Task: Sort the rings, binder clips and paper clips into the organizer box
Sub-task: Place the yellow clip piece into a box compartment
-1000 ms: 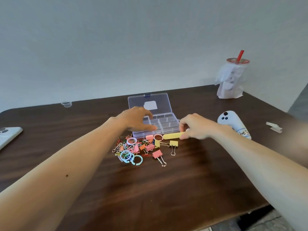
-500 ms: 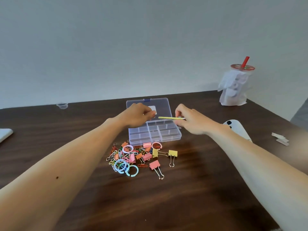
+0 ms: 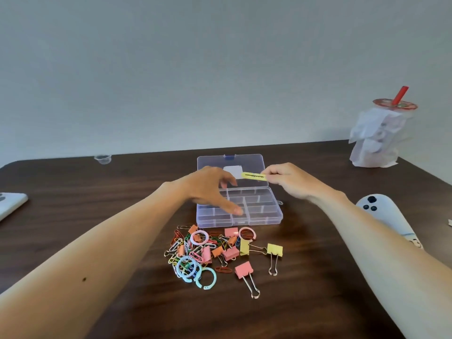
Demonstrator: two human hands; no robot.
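The organizer box [image 3: 264, 220] is clear plastic, split by thin walls into small compartments. It lies directly under the left hand [image 3: 210, 189], with its lid [image 3: 252, 162] folded flat back beyond the fingertips of both hands. The left hand hangs over the tray with fingers spread and relaxed, grasping nothing. Whether its thumb touches a divider cannot be told.

The right hand [image 3: 286, 179], just right of the left one and level with the lid, pinches a yellow strip [image 3: 253, 176] between thumb and fingers. The strip is flat with a dark slot along it and points toward the left hand.

Just nearer than the left hand, in front of the box, lies a loose heap: pastel rings [image 3: 206, 277], pink, yellow and orange binder clips [image 3: 243, 269] with wire handles, and tangled coloured paper clips [image 3: 181, 245].

The left hand covers the tray's rear left compartments. The strip's right end vanishes inside the pinch, so what it is stays unclear. Right of the right forearm, a white controller [image 3: 384, 216] is partly hidden behind it.
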